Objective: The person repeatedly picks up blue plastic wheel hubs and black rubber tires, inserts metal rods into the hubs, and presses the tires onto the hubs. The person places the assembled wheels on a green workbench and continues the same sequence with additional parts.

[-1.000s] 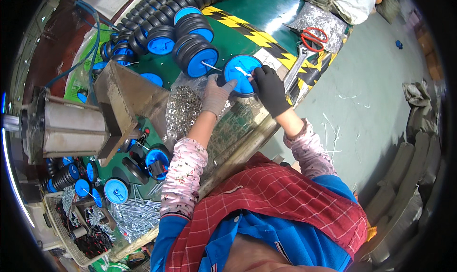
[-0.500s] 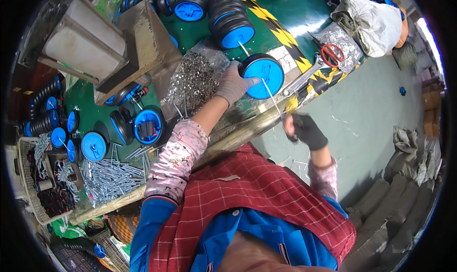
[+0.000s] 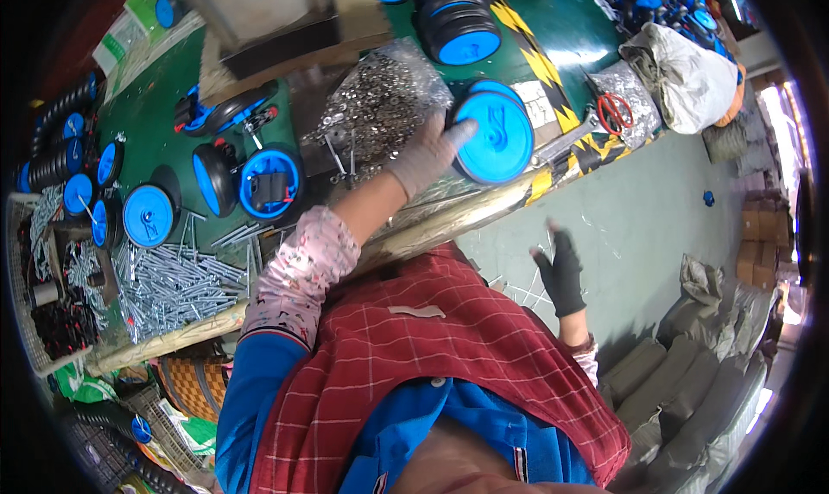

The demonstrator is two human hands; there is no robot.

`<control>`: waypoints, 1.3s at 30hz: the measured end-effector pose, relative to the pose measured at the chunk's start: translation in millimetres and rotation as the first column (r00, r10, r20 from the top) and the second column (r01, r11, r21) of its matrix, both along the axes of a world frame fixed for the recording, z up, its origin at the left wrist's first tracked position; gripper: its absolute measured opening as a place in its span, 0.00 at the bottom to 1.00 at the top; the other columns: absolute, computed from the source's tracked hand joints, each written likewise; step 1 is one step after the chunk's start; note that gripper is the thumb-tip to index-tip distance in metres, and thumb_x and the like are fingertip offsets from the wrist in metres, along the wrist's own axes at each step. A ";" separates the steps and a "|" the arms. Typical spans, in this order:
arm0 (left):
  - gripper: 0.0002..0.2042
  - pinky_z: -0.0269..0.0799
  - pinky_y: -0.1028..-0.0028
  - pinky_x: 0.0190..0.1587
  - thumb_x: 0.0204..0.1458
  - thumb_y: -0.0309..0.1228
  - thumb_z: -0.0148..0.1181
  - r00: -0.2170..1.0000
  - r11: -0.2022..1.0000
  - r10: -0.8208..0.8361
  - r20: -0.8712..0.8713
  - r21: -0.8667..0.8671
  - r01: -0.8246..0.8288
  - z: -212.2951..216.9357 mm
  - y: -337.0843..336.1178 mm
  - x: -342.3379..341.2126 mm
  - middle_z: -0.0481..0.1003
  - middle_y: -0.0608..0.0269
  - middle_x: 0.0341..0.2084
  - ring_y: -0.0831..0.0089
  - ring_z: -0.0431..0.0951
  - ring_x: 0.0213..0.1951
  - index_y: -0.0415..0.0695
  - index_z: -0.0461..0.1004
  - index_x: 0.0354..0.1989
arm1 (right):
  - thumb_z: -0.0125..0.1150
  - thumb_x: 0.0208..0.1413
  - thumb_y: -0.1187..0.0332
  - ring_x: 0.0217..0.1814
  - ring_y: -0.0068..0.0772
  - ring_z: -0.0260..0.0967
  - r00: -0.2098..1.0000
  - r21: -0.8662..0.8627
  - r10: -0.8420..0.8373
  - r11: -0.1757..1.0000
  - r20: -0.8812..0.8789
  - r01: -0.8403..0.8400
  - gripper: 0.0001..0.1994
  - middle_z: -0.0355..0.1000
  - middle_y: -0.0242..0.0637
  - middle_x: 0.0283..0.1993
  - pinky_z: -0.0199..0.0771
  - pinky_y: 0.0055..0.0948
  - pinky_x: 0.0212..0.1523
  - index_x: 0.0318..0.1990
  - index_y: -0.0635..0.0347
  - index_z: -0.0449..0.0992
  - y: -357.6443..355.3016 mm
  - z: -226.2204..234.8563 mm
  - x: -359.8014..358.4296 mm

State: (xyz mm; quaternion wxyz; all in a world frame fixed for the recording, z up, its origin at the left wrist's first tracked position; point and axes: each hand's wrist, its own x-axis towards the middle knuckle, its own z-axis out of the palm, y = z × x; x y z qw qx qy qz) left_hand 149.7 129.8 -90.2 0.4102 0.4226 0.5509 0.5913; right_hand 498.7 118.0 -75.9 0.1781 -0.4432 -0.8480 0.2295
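Note:
A round blue wheel (image 3: 499,140) lies flat near the front edge of the green table (image 3: 155,140). My left hand (image 3: 425,155), in a grey glove, rests on the wheel's left rim with the thumb over its face. My right hand (image 3: 563,271), in a black glove, hangs off the table's edge over the grey floor, apart from the wheel. It is blurred, so I cannot tell whether it holds anything.
A clear bag of shiny metal parts (image 3: 380,105) lies just left of the wheel. Stacked black wheels with blue hubs (image 3: 462,23) stand behind it. Red-handled scissors (image 3: 615,110) and a white sack (image 3: 691,71) are at the right. A heap of metal rods (image 3: 173,282) and more wheels (image 3: 268,183) lie left.
My right hand has left the blue wheel and dropped down beside the table over the floor. My left hand has stayed on the wheel. My head has turned, shifting the view.

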 end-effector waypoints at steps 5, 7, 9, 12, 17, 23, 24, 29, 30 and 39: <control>0.27 0.68 0.67 0.58 0.63 0.42 0.53 0.854 0.988 -0.099 0.511 -0.055 0.147 56.3 -125.7 5.5 0.70 0.53 0.57 0.66 0.70 0.57 0.36 0.62 0.63 | 0.71 0.42 0.65 0.58 0.46 0.70 0.745 0.600 0.615 0.503 0.257 -0.622 0.27 0.72 0.43 0.57 0.64 0.55 0.62 0.54 0.53 0.75 11.9 76.2 -151.0; 0.24 0.70 0.65 0.56 0.60 0.35 0.55 0.976 0.986 -0.102 0.190 -0.110 0.124 48.6 -174.6 -25.4 0.71 0.47 0.54 0.56 0.72 0.55 0.36 0.64 0.61 | 0.70 0.42 0.70 0.51 0.45 0.75 0.705 0.514 0.707 0.586 0.053 -0.626 0.21 0.78 0.39 0.46 0.73 0.43 0.55 0.49 0.54 0.78 8.5 75.0 -187.4; 0.22 0.71 0.63 0.54 0.57 0.31 0.58 0.949 0.971 -0.031 0.313 -0.216 0.104 44.3 -223.4 -53.1 0.72 0.44 0.50 0.48 0.73 0.54 0.36 0.67 0.58 | 0.70 0.46 0.69 0.51 0.42 0.77 0.809 0.080 0.548 0.835 -0.211 -0.545 0.21 0.79 0.42 0.44 0.74 0.34 0.54 0.51 0.58 0.77 11.5 55.7 -198.6; 0.21 0.71 0.60 0.54 0.55 0.33 0.60 0.586 0.931 0.104 -0.804 -0.127 -0.341 38.8 -273.6 -89.9 0.73 0.47 0.49 0.48 0.73 0.52 0.40 0.70 0.56 | 0.69 0.54 0.62 0.49 0.26 0.72 0.783 -0.315 0.139 0.862 -0.606 -0.397 0.25 0.77 0.38 0.48 0.70 0.28 0.53 0.55 0.68 0.73 11.6 24.1 -234.6; 0.26 0.61 0.50 0.63 0.49 0.38 0.64 0.195 0.898 -0.061 -0.979 -0.139 -0.418 11.6 -267.7 -117.4 0.72 0.50 0.51 0.52 0.69 0.57 0.43 0.69 0.57 | 0.63 0.59 0.62 0.51 0.26 0.70 0.615 -0.476 -0.187 0.807 -0.766 -0.349 0.22 0.75 0.37 0.50 0.68 0.28 0.54 0.56 0.68 0.73 5.2 5.2 -279.6; 0.27 0.60 0.51 0.63 0.36 0.36 0.68 -0.055 0.952 -0.040 -0.998 -0.021 -0.307 6.6 -253.9 -130.7 0.73 0.56 0.42 0.56 0.73 0.44 0.47 0.70 0.49 | 0.55 0.65 0.58 0.48 0.24 0.68 0.656 -0.456 -0.123 0.812 -0.744 -0.364 0.22 0.73 0.35 0.48 0.68 0.26 0.51 0.56 0.67 0.71 15.5 6.3 -274.4; 0.25 0.63 0.53 0.61 0.34 0.34 0.68 0.023 0.968 -0.043 -0.999 -0.047 -0.246 25.9 -255.9 -121.4 0.73 0.56 0.39 0.56 0.73 0.42 0.47 0.70 0.46 | 0.54 0.66 0.57 0.48 0.24 0.68 0.648 -0.457 -0.127 0.808 -0.751 -0.372 0.22 0.73 0.36 0.48 0.68 0.26 0.51 0.57 0.68 0.71 13.8 12.3 -273.1; 0.17 0.75 0.61 0.37 0.37 0.26 0.63 0.451 0.992 0.103 -0.887 0.122 0.014 76.8 -254.5 -67.4 0.72 0.58 0.31 0.58 0.76 0.34 0.46 0.74 0.40 | 0.53 0.66 0.53 0.53 0.27 0.67 0.644 -0.440 -0.026 0.751 -0.765 -0.493 0.26 0.72 0.38 0.54 0.67 0.30 0.55 0.61 0.66 0.69 1.1 21.7 -277.4; 0.22 0.75 0.60 0.35 0.33 0.27 0.68 0.556 0.991 0.054 -0.830 0.111 0.070 71.8 -253.3 -64.6 0.73 0.57 0.32 0.56 0.76 0.34 0.44 0.73 0.42 | 0.55 0.65 0.51 0.53 0.26 0.67 0.662 -0.447 0.018 0.724 -0.750 -0.525 0.28 0.72 0.38 0.54 0.66 0.30 0.55 0.62 0.64 0.68 2.5 18.5 -278.7; 0.26 0.73 0.64 0.36 0.35 0.34 0.79 0.905 0.997 0.025 -0.425 0.072 0.006 53.2 -235.0 -49.2 0.73 0.58 0.30 0.60 0.76 0.32 0.44 0.70 0.41 | 0.67 0.56 0.53 0.47 0.24 0.69 0.728 -0.520 0.081 0.647 -0.680 -0.557 0.29 0.75 0.37 0.46 0.70 0.27 0.49 0.57 0.66 0.70 -0.2 18.1 -267.2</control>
